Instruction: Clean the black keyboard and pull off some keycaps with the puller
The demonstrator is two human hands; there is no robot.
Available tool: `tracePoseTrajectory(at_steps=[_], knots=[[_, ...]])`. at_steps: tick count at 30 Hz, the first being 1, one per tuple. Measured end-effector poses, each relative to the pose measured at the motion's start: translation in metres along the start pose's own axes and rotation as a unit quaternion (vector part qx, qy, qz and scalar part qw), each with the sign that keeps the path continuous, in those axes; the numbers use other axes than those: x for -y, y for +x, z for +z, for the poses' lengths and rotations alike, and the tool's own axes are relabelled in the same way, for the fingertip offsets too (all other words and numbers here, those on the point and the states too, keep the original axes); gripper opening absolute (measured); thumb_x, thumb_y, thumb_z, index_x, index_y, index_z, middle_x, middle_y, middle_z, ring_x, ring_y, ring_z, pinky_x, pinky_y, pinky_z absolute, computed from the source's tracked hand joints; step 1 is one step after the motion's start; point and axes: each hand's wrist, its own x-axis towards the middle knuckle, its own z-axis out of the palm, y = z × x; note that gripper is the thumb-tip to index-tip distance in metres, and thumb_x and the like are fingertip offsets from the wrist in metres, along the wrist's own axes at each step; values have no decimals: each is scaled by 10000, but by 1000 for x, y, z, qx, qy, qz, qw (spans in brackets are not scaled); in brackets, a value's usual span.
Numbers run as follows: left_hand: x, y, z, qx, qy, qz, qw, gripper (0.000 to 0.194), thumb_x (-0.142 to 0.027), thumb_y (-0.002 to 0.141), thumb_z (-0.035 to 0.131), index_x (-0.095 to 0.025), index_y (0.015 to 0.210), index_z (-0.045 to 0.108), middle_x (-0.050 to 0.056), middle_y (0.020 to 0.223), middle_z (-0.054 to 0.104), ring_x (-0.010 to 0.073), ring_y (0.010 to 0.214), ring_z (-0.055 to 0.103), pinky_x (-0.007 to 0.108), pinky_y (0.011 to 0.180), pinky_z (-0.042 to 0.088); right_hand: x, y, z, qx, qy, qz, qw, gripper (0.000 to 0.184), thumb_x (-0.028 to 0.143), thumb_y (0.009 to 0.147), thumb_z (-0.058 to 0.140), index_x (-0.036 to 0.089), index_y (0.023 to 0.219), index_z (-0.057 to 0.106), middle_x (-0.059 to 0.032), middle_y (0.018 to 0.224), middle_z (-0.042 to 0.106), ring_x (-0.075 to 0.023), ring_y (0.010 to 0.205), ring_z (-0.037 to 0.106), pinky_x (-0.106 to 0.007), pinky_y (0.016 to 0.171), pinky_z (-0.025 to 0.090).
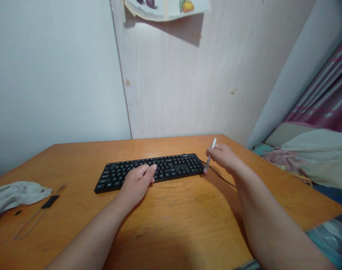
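- The right hand (222, 154) is closed around a slim brush-like tool (208, 163), gripped between thumb and fingers; the tool stands tilted, its white end above the hand and its pinkish tip directed downward.
- The left hand (139, 180) lies over the near long edge of the keyboard (184, 165), left of the number pad, with the fingers curled and the thumb pointing right; whether it grips the edge or merely rests there cannot be told.
- The keyboard, black with pale legends, lies keys upward on the wooden tabletop (171, 225), slightly oblique, its left end nearer the person than its right.
- The tip of the tool is at the near right corner of the keyboard; contact with the keyboard cannot be made out.
- A dark cable (223, 178) passes behind the tool and runs across the tabletop toward the right forearm.
- At the left of the tabletop, well apart from the keyboard, lies a crumpled whitish cloth or bag (21, 195); just beside it are a black object with a thin loop (50, 201) and a small black piece (18, 212).
- Beyond the tabletop rises a pale wall (193, 93), bearing a sheet with printed fruit (171, 10) at the upper margin.
- At the far right are a patterned curtain (328, 90) and rumpled bedding (314, 150).
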Motion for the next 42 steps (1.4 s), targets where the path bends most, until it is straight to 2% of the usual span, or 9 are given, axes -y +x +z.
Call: tracePoseTrajectory(at_steps=[6,11,17,20,23,27,30,37,42], knots=[[-13,-7,7,13,-6,42,999,360,-501,915,498,-203,727,570,-2,709,602,178,702,546,274,657,393,22,-20,17,117,229,-56,965,159,303,730,583,195,616,561,19,542,499,-124,519,430,-271,512,314],[-29,-14,17,109,-117,60,985,352,-473,950,463,-195,1077,638,53,1001,685,195,912,602,293,827,438,40,-40,35,270,312,-88,907,206,375,816,636,181,757,601,18,613,572,-109,545,469,-246,546,355],[-25,-17,23,165,-186,9,968,456,-559,946,423,-172,867,652,64,800,658,175,738,572,294,705,432,50,-53,55,326,411,-74,848,246,405,832,695,176,813,608,6,661,617,-102,569,504,-232,556,376],[-22,-16,22,178,-223,-39,958,467,-611,921,434,-186,812,594,10,637,560,142,589,489,265,590,392,49,-50,59,292,456,-40,840,235,383,803,725,168,807,630,-5,652,628,-102,561,516,-225,541,382],[-21,-16,18,173,-246,-63,952,475,-638,907,439,-196,771,543,-14,610,511,127,551,445,246,551,370,42,-36,49,200,511,-3,836,219,362,786,727,179,754,612,19,586,576,-95,514,482,-216,495,371],[-19,-11,10,104,-225,-62,967,454,-612,910,454,-193,752,533,-14,621,523,126,561,444,239,556,365,26,-12,17,13,545,8,838,219,291,701,782,193,750,592,54,566,514,-70,475,412,-189,433,336],[-16,-6,6,45,-197,-65,977,443,-599,895,484,-185,754,560,0,640,563,138,595,489,243,584,384,19,-3,-1,-68,521,-2,851,209,252,685,765,207,797,595,54,588,522,-76,479,432,-185,415,347],[-9,-1,6,3,-163,-54,985,416,-581,864,541,-181,762,590,15,684,616,166,673,554,266,661,438,17,1,-25,-115,496,17,860,230,378,788,639,167,876,661,-38,705,653,-127,579,575,-228,475,464],[-5,1,3,-10,-153,-64,986,470,-639,839,545,-180,767,611,28,699,626,187,696,582,280,675,451,-13,13,-51,-161,367,23,916,280,236,710,671,172,982,665,-70,820,711,-148,692,636,-216,521,453]])
